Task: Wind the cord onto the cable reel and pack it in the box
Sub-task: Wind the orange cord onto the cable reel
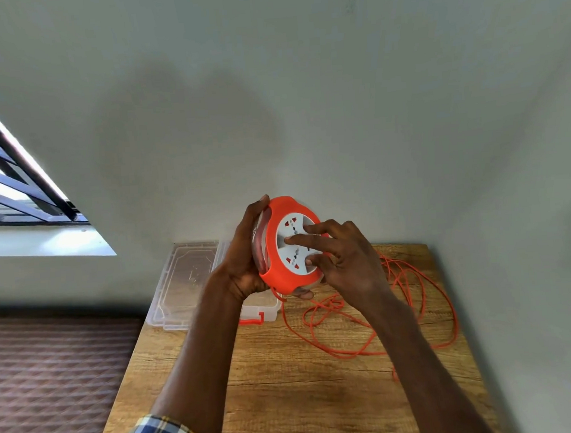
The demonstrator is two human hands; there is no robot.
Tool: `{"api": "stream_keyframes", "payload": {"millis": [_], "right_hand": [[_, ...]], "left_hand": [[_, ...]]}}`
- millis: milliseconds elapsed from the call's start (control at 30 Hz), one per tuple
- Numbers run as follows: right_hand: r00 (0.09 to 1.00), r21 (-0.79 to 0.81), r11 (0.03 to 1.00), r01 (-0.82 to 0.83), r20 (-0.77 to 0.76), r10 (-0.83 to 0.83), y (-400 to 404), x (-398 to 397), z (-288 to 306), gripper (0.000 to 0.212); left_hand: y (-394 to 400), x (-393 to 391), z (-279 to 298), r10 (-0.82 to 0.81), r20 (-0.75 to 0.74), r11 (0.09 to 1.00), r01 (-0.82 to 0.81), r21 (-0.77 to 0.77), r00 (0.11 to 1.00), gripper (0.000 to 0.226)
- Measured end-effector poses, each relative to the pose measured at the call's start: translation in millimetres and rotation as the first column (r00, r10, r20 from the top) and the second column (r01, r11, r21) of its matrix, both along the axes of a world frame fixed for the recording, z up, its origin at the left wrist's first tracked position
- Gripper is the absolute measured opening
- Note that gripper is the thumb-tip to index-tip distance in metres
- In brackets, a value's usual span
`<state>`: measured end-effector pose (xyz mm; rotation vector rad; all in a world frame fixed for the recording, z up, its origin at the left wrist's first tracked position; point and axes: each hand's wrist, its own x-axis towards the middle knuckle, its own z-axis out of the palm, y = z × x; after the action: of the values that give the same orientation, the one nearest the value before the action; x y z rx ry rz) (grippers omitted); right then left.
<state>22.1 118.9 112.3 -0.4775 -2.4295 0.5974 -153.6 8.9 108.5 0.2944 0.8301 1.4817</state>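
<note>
An orange cable reel [279, 273] with a white socket face is held up above the far end of the wooden table [288, 378]. My left hand [242, 253] grips its left rim from behind. My right hand [339, 256] rests its fingertips on the white socket face. The orange cord [402, 313] hangs from the bottom of the reel and lies in loose loops on the right half of the table. A clear plastic box [262, 311] with an orange latch stands behind my left forearm, mostly hidden.
A clear lid [180, 284] lies at the table's far left corner beside the box. A grey wall stands right behind the table. A window is at the left, and patterned brown flooring lies left of the table.
</note>
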Motion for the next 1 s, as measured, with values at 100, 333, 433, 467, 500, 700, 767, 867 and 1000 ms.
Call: {"api": "stream_keyframes", "payload": {"millis": [100, 333, 433, 467, 500, 700, 767, 867, 1000], "right_hand": [[0.996, -0.035, 0.995, 0.090, 0.020, -0.089, -7, -2, 0, 0.049], [0.942, -0.172, 0.928, 0.332, 0.020, -0.334, -30, -13, 0, 0.061], [0.935, -0.168, 0.920, 0.355, 0.048, -0.352, -30, -16, -2, 0.058], [0.945, -0.165, 0.931, 0.326, 0.042, -0.324, -27, -14, 0, 0.056], [0.956, -0.170, 0.941, 0.294, 0.026, -0.294, -24, -12, 2, 0.053], [0.995, -0.175, 0.982, -0.073, -0.078, 0.060, -4, 6, 3, 0.038], [0.991, -0.173, 0.976, -0.131, 0.013, 0.135, -1, 10, 2, 0.046], [0.979, -0.160, 0.977, -0.140, 0.128, 0.161, 1, 11, 2, 0.060], [0.995, -0.068, 0.998, -0.002, 0.097, 0.008, -4, 10, 3, 0.055]], "left_hand": [[2, 1, 2, 0.016, -0.032, 1.000, -0.017, -0.015, 0.999, 0.074], [3, 8, 2, 0.006, -0.092, 0.999, -0.011, -0.053, 0.996, 0.071], [3, 11, 4, 0.008, -0.097, 0.998, -0.014, -0.064, 0.995, 0.067], [2, 11, 4, 0.006, -0.093, 0.998, -0.011, -0.059, 0.996, 0.067], [1, 10, 5, 0.000, -0.085, 0.999, -0.004, -0.048, 0.996, 0.068], [2, 6, 6, -0.038, -0.045, 0.999, 0.038, -0.008, 0.998, 0.078], [1, 5, 4, -0.039, -0.040, 0.999, 0.038, -0.020, 0.998, 0.078], [0, 5, 3, -0.049, -0.041, 0.999, 0.048, -0.020, 0.998, 0.080], [2, 8, 6, -0.046, -0.054, 0.999, 0.045, -0.026, 0.997, 0.080]]}}
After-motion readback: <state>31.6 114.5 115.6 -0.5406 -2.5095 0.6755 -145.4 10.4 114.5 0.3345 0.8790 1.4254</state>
